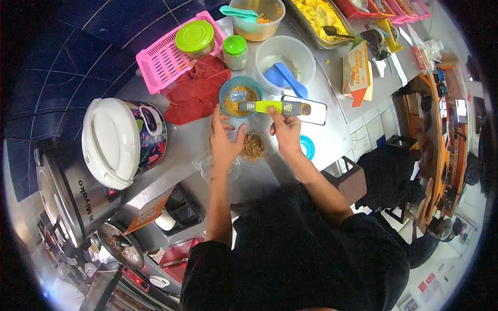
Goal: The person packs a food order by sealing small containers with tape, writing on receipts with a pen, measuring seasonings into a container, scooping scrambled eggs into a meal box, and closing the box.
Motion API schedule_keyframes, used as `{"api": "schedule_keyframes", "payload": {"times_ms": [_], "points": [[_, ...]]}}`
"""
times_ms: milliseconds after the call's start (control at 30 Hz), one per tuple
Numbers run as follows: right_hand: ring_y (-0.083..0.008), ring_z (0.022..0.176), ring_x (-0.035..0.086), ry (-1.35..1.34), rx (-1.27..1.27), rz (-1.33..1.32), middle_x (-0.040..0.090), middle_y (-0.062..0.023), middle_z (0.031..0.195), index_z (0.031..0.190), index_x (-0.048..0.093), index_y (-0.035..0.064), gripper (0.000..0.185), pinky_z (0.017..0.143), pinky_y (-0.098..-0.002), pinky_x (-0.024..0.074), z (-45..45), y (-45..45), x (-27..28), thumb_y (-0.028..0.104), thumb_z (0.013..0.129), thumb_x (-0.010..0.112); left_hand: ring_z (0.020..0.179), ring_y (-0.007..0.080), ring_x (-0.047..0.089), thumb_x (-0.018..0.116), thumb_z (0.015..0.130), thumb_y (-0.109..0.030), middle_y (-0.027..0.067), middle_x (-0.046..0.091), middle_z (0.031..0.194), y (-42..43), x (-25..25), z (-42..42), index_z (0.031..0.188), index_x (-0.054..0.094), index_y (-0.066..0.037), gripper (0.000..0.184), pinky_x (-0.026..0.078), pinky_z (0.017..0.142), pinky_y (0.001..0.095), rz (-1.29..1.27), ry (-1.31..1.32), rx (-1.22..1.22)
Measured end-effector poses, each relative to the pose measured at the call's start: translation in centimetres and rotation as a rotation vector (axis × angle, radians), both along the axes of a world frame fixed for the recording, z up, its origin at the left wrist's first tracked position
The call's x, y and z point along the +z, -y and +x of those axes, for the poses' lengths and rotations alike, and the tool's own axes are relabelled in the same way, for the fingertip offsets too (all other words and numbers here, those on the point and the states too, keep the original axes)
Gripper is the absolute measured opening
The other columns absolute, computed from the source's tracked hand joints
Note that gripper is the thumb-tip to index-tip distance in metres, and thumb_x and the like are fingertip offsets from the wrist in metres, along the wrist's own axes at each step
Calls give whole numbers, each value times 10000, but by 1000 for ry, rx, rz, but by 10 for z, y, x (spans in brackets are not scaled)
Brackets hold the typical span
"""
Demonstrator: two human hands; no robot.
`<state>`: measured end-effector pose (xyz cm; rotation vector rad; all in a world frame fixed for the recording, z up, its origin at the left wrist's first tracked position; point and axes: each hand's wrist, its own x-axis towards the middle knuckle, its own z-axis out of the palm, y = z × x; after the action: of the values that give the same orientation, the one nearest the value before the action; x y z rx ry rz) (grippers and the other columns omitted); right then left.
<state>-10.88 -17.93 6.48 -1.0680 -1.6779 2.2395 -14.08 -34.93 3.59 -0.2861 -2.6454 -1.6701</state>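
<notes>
My right hand (285,133) is closed on a lime-green and grey measuring spoon (274,107), held level. The spoon's left end is over a teal bowl (223,96) that contains a yellow-brown crumbly food and a small pale packet. My left hand (226,141) is at the near left side of this bowl, thumb and fingers apart; the index fingertip seems to touch the rim. Between my hands, a clear plastic container (241,157) lies on the counter with brown shredded food (253,146) in it.
A clear tub with a blue spoon (282,76), a phone (314,112) and a turquoise lid (307,147) are close by. Left are a red cloth (197,93), a pink basket (155,65) and a white-lidded container (111,142). A tray of yellow food (317,20) stands behind.
</notes>
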Motion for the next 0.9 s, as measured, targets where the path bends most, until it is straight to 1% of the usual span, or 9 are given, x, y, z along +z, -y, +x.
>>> {"api": "schedule_keyframes", "payload": {"times_ms": [133,333,467,533,567,667,700,800,900], "points": [[-74,451,436,-25,-24,-78,525,20,552,667,608,103,320,451,-248,322,14,-8,3,232,920,755,826,230,657,702,800,-8,147,619,1148,8,-2,10,1535,285,-35,845,541,707,366,50,-33,-2],[-74,445,379,26,-6,-124,460,32,521,594,536,152,417,460,-255,282,58,-33,1,282,927,751,768,178,651,605,793,72,119,639,1079,27,7,30,1477,379,-8,725,524,632,293,42,-31,156],[-65,436,394,53,83,-48,468,32,509,568,530,151,441,433,-259,281,94,-41,-3,274,930,749,731,150,644,565,810,104,105,634,1031,49,-15,41,1454,410,-8,671,517,653,278,95,-87,253],[-58,417,399,76,75,65,467,37,491,525,506,157,483,411,-259,278,100,-35,0,255,929,752,767,153,650,535,838,119,106,617,1053,54,-16,48,1455,403,-10,644,523,719,280,197,-30,287],[-56,418,405,45,73,84,465,39,488,513,506,142,501,405,-258,284,102,-34,-6,265,931,754,785,154,653,519,852,126,107,609,1065,56,-16,50,1455,399,-12,631,527,751,281,250,-6,299],[-43,445,392,50,131,133,466,39,507,547,520,138,477,436,-251,281,101,-27,-7,304,926,757,747,138,651,498,852,135,104,622,1028,58,-17,56,1415,443,3,581,504,651,256,224,-87,314],[-40,440,393,24,129,154,457,43,505,536,501,138,496,435,-244,287,101,-25,-11,305,926,760,745,136,651,497,855,135,105,620,1028,58,-16,57,1408,448,4,570,503,649,255,216,-81,315],[-47,429,435,-20,142,183,516,23,511,529,549,92,487,412,-247,339,105,-27,-10,275,928,759,738,130,652,498,859,132,105,617,1027,59,-14,63,1389,461,7,545,502,642,255,204,-64,311],[-39,442,439,3,112,194,530,32,535,586,593,74,428,417,-244,359,108,-24,5,271,928,759,731,128,651,500,860,130,105,615,1022,59,-14,69,1376,471,9,531,503,639,257,213,-62,301]]}}
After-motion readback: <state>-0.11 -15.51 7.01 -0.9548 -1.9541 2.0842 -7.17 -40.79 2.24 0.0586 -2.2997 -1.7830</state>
